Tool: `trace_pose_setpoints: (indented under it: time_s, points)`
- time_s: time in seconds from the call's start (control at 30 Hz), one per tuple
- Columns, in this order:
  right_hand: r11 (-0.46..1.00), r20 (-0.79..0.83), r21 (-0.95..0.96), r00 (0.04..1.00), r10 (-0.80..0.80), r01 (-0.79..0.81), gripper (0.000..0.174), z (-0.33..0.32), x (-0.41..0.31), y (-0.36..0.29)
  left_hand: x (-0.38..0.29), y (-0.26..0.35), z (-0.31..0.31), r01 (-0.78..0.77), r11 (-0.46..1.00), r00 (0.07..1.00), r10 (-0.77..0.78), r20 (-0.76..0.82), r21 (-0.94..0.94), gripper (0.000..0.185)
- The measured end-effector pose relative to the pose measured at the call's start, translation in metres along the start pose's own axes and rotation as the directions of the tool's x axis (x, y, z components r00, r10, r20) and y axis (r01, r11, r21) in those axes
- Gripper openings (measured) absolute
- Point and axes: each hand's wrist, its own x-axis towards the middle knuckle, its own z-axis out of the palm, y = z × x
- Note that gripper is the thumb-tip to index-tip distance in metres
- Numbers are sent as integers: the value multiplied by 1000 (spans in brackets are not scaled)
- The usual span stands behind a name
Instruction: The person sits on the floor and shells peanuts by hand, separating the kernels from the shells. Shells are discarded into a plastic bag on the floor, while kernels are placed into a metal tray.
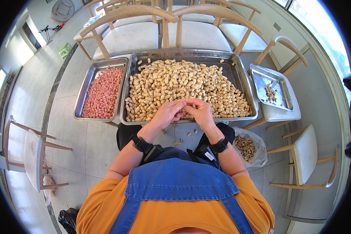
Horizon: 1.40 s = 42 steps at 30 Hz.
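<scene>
My left hand (169, 113) and my right hand (202, 114) meet over the near edge of a large metal tray (232, 71). Their fingertips and thumbs are pinched together; whatever lies between them is hidden by the fingers. Unshelled peanuts (175, 79) are heaped in this tray, just beyond my hands. On its left stands a smaller metal tray (78, 106), filled with shelled, pink-skinned peanut kernels (103, 93). A shallow metal tray (259, 76) at the right holds a small scatter of brownish bits (270, 93).
A clear plastic bag (261, 149) of peanut shells (245, 147) sits on the floor by my right knee. A few shell pieces (178, 143) lie between my legs. Wooden chairs (128, 35) line the far side; others stand at left (32, 158) and right (305, 155).
</scene>
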Motion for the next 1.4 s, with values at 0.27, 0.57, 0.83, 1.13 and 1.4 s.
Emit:
trace_pose_setpoints:
  time_s: [0.27, 0.57, 0.83, 1.13, 1.4]
  points:
    - [994, -27, 86, 997, 74, -72, 24, 7, 4, 24, 7, -6, -3, -23, 991, 1000, 22, -7, -128, 28]
    - [957, -72, 267, 988, 138, -114, 22, 15, 5, 20, 8, -7, -6, -42, 975, 999, 42, -3, -216, 26]
    - [997, -20, -78, 999, 26, -27, 26, 4, 0, -6, 7, -6, -6, -31, 988, 999, 32, 4, -154, 22]
    - [969, -1, -235, 997, -83, 80, 30, 3, -5, -8, 2, -10, 1, -48, 992, 985, 66, -162, 114, 20]
    - [979, -84, -176, 989, -118, 102, 30, 11, -9, -6, 5, -10, 6, -63, 997, 967, 74, -242, 55, 18]
